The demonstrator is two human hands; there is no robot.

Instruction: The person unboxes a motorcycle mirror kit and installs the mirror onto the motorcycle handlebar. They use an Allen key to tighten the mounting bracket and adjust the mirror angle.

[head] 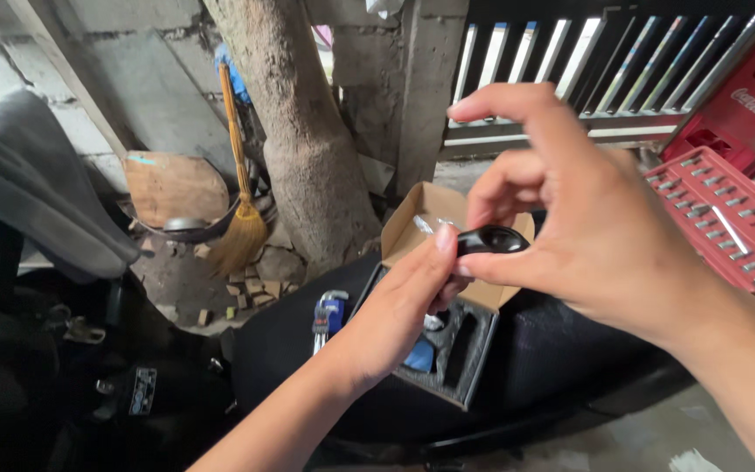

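A small black part [493, 239], long axis horizontal, is pinched between left hand [395, 306] and right hand [587, 236] above an open cardboard box [412, 229].

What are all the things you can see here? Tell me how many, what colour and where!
small glossy part: one, black, pinched between both hands above the box
cardboard box: one, brown, open, on the black seat
foam insert: one, dark grey, in the box below the hands
motorbike seat: one, black, across the lower middle
keys: one bunch, blue and silver, left of the box
socket set tray: one, red, at the right
crate: one, red, upper right
broom: one, straw-coloured, against the tree trunk
tree trunk: one, grey-brown, centre back
cloth: one, grey, at the left
left hand: one, fingertips on the part
right hand: one, gripping the part
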